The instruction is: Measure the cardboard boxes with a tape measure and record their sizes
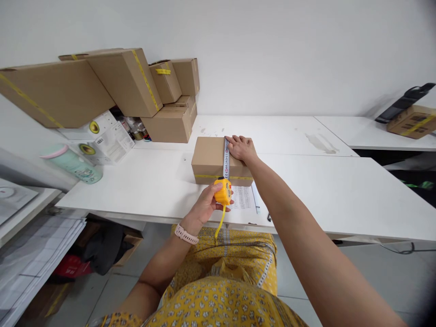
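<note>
A closed cardboard box (pixel 209 152) with a yellow strip along its near side sits on the white table. My left hand (pixel 204 202) is closed around a yellow tape measure (pixel 222 192) at the box's near side, with a yellow strap hanging below. The metal blade (pixel 226 159) runs across the box top to its far edge. There my right hand (pixel 242 147) presses the blade's end against the box, its fingers bent over the edge. Partly under the box lies a printed sheet (pixel 242 200).
Several cardboard boxes (pixel 170 125) are stacked at the back left. Near them stand white cartons (pixel 114 143) with avocado pictures and a mint-green bottle (pixel 73 163). At far right, a black object (pixel 403 103) leans on a taped box (pixel 413 121).
</note>
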Demonstrator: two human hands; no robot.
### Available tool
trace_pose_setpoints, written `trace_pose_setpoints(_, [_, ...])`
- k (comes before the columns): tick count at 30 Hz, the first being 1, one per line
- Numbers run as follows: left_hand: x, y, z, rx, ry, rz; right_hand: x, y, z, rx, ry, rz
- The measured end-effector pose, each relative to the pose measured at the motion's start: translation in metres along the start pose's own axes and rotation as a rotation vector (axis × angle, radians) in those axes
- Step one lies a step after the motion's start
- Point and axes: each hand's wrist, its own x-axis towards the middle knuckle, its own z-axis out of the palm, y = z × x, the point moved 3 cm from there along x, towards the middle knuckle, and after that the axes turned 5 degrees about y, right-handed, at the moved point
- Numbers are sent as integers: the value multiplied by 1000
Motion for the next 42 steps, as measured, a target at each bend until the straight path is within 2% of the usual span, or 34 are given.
trace_pose_setpoints(11, [1, 0, 0, 15, 29, 7, -3, -2, -3, 22, 21, -6])
trace_pose_setpoints(13, [-2, -1, -1, 31, 30, 21, -3, -3, -9, 70, 69, 20])
trace_pose_setpoints(15, [-10, 1, -5, 53, 42, 81, -6, 0, -19, 125, 180, 84])
trace_pose_setpoints(18, [-24, 11, -28, 106, 145, 294, -25, 15, -32, 205, 370, 223])
trace_pose_setpoints(21, [-26, 25, -66, 174, 307, 477, -65, 38, -29, 325, 462, 383])
trace_pose_setpoints(23, [-15, 30, -91, 191, 340, 481, -95, 51, -18, 451, 432, 475])
trace_pose_setpoints(25, [2, 32, -109, 188, 299, 427, -117, 56, -7, 637, 311, 510])
trace_pose_setpoints(28, [22, 42, -118, 157, 210, 375, -129, 48, -5, 880, 134, 469])
trace_pose_setpoints(30, [28, 58, -115, 133, 175, 404, -124, 41, -19, 923, 123, 437])
trace_pose_setpoints(34, [26, 101, -100, 167, 103, 510, -106, 31, -58, 782, 171, 409])
trace_pose_setpoints(36, [27, 117, -94, 220, 71, 522, -99, 28, -68, 632, 193, 436])
trace_pose_setpoints(39, [31, 124, -91, 277, 67, 496, -89, 22, -70, 413, 254, 445])
trace_pose_setpoints(42, [30, 117, -92, 273, 102, 489, -70, 14, -68, 232, 356, 318])
